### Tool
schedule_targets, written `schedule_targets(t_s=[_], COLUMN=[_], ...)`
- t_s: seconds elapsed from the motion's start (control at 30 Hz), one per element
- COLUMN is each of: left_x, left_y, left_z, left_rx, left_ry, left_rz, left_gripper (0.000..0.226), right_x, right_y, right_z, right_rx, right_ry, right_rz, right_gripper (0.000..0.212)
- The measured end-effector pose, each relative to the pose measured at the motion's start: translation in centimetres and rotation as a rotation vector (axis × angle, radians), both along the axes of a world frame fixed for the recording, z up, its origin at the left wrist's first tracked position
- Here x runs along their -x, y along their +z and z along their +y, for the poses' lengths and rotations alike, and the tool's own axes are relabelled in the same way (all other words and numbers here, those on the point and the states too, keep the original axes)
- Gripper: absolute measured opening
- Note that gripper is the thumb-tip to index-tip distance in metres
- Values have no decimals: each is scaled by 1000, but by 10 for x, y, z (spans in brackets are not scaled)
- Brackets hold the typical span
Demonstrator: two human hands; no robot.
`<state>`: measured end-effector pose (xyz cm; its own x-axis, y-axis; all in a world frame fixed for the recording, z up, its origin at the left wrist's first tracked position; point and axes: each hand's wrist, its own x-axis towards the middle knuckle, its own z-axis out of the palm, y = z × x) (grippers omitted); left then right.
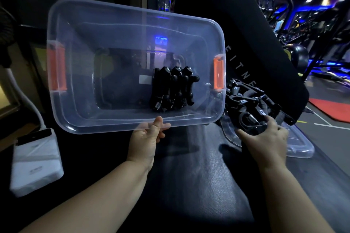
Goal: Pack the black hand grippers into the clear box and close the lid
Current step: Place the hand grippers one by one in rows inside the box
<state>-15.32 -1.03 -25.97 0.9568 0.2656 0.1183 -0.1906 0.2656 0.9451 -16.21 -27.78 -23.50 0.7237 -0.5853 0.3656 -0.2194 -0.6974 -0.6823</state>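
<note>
The clear box [79, 125] with orange side latches is tilted up toward me, its opening facing the camera. My left hand [149, 136] grips its near rim, thumb on the edge. Several black hand grippers [172, 89] with steel springs lie packed side by side at the right end of the box floor. To the right of the box a loose heap of black hand grippers [251, 98] lies on the clear lid [301, 147]. My right hand [265, 136] holds one hand gripper [250, 121] at the near edge of that heap.
Everything rests on a dark padded gym bench [189, 176] with an upright backrest behind the box. A white power bank with a phone on it [36, 159] lies at the left. Gym machines and a red floor mat [329, 108] stand at the right.
</note>
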Motion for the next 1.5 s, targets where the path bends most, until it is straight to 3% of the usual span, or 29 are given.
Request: schedule_targets(t_s=[0.3, 0.47, 0.6, 0.9, 1.03, 1.13, 1.23, 1.4, 1.5], left_x=[1, 1, 1, 2, 2, 2, 0, -1, -2], left_y=[1, 0, 1, 1, 2, 1, 1, 0, -1], left_z=[1, 1, 1, 0, 1, 1, 1, 1, 2], left_rx=[-2, -14, -7, -20, -16, -7, 4, 33, 51], left_ry=[-8, -4, -16, -9, -18, -20, -20, -23, -35], left_rz=[5, 0, -11, -2, -5, 4, 8, -1, -7], left_gripper=[34, 38, 47, 38, 44, 35, 27, 34, 39], right_x=[2, 2, 3, -1, 2, 4, 6, 4, 0], right_y=[4, -2, -4, -2, 10, 25, 40, 54, 61], right_z=[19, 33, 43, 70, 73, 75, 75, 79, 85], right_rx=[66, 78, 102, 223, 331, 442, 511, 590, 374], right_ry=[147, 322, 446, 580, 657, 686, 708, 863, 985], right_rz=[-296, -508, -568, -549, -465, -394, -305, -167, -308], right_gripper=[59, 58, 63, 61, 50, 40, 45, 57, 45])
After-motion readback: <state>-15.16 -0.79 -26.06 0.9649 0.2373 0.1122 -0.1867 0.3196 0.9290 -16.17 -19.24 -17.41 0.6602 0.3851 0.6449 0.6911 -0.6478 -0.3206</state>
